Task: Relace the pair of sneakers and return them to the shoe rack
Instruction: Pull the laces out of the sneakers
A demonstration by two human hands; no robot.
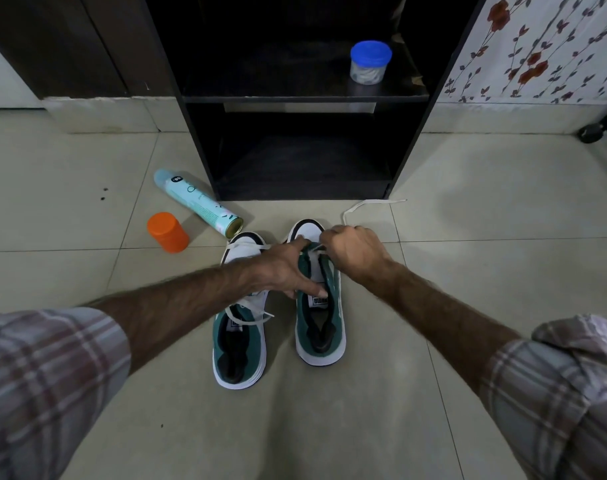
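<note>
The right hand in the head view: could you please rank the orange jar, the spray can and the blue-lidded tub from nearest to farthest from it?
From the right hand:
1. Spray can, lying on the floor to its left.
2. Orange jar, further left, beyond the can's near end.
3. Blue-lidded tub, up on the rack shelf.

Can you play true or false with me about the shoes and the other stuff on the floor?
1. Both green-and-white sneakers are on the tiled floor. True: the left sneaker and the right sneaker stand side by side.
2. The orange plastic jar sits on the shelf. False: it stands on the floor; the clear tub with a blue lid is on the black shoe rack.
3. The pale blue spray can stands upright. False: it lies on its side.
4. The right hand has its grip on the white lace. True.
5. The left hand is holding the spray can. False: it rests on the right sneaker.
</note>
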